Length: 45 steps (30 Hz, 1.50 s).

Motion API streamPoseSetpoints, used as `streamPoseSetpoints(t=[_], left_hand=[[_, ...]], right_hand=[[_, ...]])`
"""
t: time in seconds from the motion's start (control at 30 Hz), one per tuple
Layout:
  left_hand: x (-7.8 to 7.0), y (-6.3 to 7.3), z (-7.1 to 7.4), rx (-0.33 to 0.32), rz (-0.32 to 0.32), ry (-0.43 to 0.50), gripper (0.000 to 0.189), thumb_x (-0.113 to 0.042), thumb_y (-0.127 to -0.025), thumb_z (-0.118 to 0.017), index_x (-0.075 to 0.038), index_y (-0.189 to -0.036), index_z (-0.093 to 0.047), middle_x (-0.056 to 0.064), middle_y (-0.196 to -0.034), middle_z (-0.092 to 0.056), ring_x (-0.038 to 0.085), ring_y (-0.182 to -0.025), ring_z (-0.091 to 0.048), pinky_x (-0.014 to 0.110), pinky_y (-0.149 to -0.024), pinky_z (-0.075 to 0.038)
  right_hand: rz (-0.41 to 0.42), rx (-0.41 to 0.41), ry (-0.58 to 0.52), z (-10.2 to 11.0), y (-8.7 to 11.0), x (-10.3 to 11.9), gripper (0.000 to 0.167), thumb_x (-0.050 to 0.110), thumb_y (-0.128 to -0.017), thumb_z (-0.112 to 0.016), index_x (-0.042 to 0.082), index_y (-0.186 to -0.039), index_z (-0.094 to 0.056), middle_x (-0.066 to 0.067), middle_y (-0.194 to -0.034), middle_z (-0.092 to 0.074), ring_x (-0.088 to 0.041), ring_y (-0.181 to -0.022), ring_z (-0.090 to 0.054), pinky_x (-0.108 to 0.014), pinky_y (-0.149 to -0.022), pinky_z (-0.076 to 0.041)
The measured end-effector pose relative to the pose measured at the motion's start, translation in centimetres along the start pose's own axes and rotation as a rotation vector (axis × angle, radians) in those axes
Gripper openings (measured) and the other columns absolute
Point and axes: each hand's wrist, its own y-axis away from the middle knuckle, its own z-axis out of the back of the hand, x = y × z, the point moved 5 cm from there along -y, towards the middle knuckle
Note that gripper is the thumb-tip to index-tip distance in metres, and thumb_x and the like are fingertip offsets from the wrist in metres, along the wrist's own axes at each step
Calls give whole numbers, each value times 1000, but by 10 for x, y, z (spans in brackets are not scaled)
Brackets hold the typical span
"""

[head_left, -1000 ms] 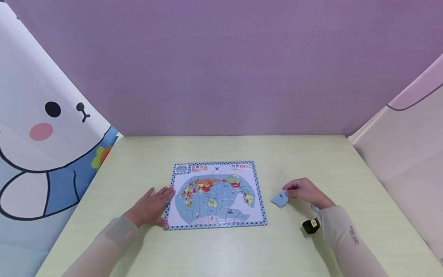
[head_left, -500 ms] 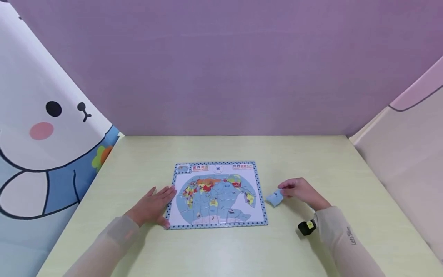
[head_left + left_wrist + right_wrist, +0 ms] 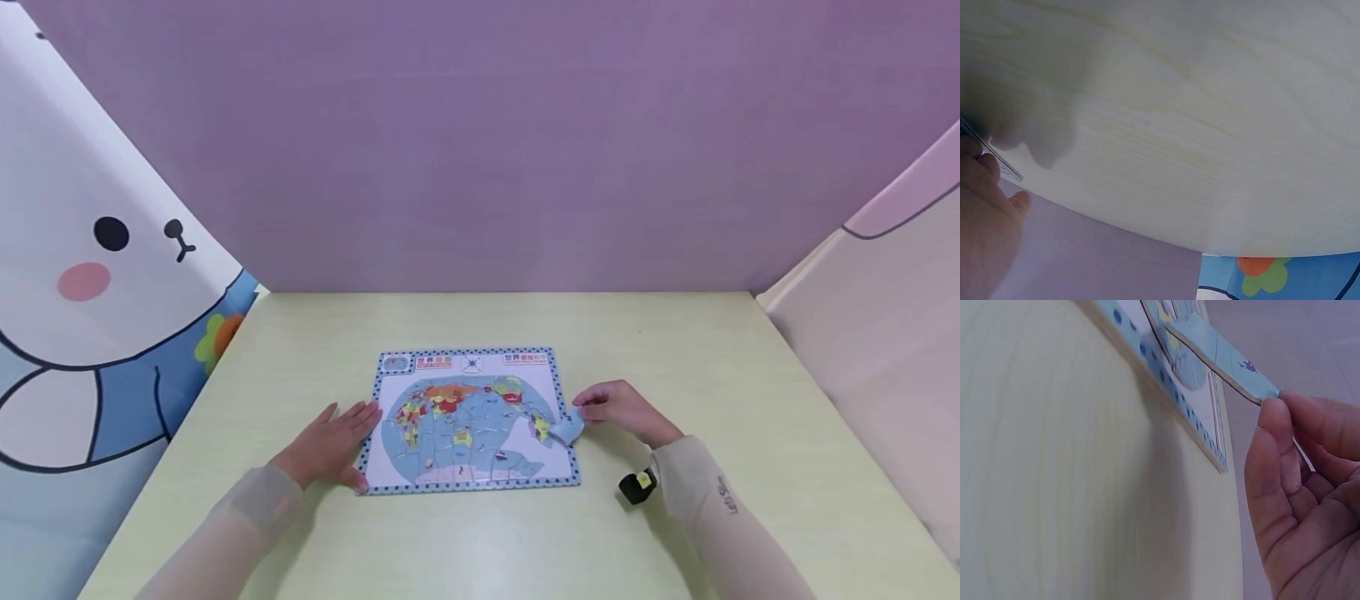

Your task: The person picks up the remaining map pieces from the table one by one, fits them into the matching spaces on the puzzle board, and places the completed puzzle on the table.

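Note:
A world-map jigsaw puzzle (image 3: 442,429) in a dotted blue frame lies flat on the table, with a white gap in the map's lower right. My right hand (image 3: 618,408) pinches a blue puzzle piece (image 3: 567,427) by its edge, thumb against fingertips. That piece overlaps the frame's right edge; in the right wrist view the puzzle piece (image 3: 1229,356) is tilted above the board and bears a small dark figure. My left hand (image 3: 330,446) rests with extended fingers against the board's left edge. In the left wrist view only part of the left hand (image 3: 988,212) shows.
The pale wooden table (image 3: 480,546) reaches back to a purple backdrop (image 3: 510,167). A black wrist camera (image 3: 637,486) hangs beneath the right wrist. A cloth with a cartoon character (image 3: 112,333) covers the left side, and a light cloth (image 3: 877,317) the right.
My right hand has moved left with the blue puzzle piece, from the bare table to over the board's right edge. The left hand has stayed at the board.

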Motion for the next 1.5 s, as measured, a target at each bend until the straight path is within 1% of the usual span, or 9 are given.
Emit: streamPoseSetpoints(t=[0.13,0.33,0.57,0.73,1.0,1.13,1.23,1.33,1.5], left_hand=[[-1,-1,2,-11,-16,12,105,-52,-69,-79,2,-147,-33,17,-154,-29,36,-142,-21,61,-112,-12],[-1,-1,1,11,9,5,106,-53,-69,-79,1,-147,-32,15,-154,-28,35,-143,-20,60,-112,-11],[-1,2,2,-2,5,3,104,-51,-69,-80,1,-146,-33,17,-154,-29,37,-142,-21,61,-111,-12],[0,2,1,-10,10,-5,104,-50,-69,-80,1,-146,-33,17,-154,-29,37,-142,-20,61,-111,-12],[0,2,2,-19,11,-16,106,-50,-68,-81,3,-146,-33,18,-153,-30,38,-142,-20,61,-111,-13],[-1,2,2,-14,16,-30,107,-51,-68,-80,3,-146,-32,18,-153,-29,37,-142,-20,60,-112,-13],[-1,2,2,-11,17,-44,107,-52,-68,-80,2,-147,-32,17,-154,-29,37,-142,-19,60,-112,-13],[-1,1,2,-5,20,-54,108,-53,-68,-80,2,-147,-32,16,-154,-29,36,-143,-19,60,-112,-13],[-1,1,3,-6,18,-54,107,-53,-67,-80,2,-147,-33,17,-153,-30,37,-142,-20,60,-112,-14]], right_hand=[[1,9,-17,-6,-4,3,19,-1,-88,-63,-10,-105,-66,-9,-93,-68,-15,-80,-64,-30,-76,-56],[1,27,-20,-14,-10,8,18,-1,-88,-64,-10,-103,-67,-10,-93,-70,-15,-79,-65,-32,-76,-56],[-28,47,-10,-24,-17,8,16,-2,-88,-63,-7,-102,-68,-9,-94,-70,-16,-79,-65,-31,-76,-56],[-17,69,-7,-31,-20,10,17,-1,-88,-63,-7,-103,-68,-7,-91,-70,-14,-77,-64,-30,-75,-55],[45,111,15,-40,-26,17,17,-1,-87,-63,-8,-102,-68,-7,-87,-69,-14,-75,-62,-29,-73,-54],[40,129,43,-44,-28,18,15,1,-87,-63,-5,-100,-70,-4,-82,-68,-15,-73,-61,-28,-73,-52],[54,148,57,-46,-29,21,15,1,-87,-63,-5,-99,-70,-4,-80,-68,-15,-70,-59,-28,-72,-51],[70,165,70,-48,-31,24,15,0,-87,-63,-5,-99,-70,-4,-80,-68,-15,-69,-59,-29,-72,-50],[54,190,84,-52,-36,25,16,1,-88,-63,-3,-101,-70,-4,-82,-68,-15,-71,-58,-28,-72,-49]])
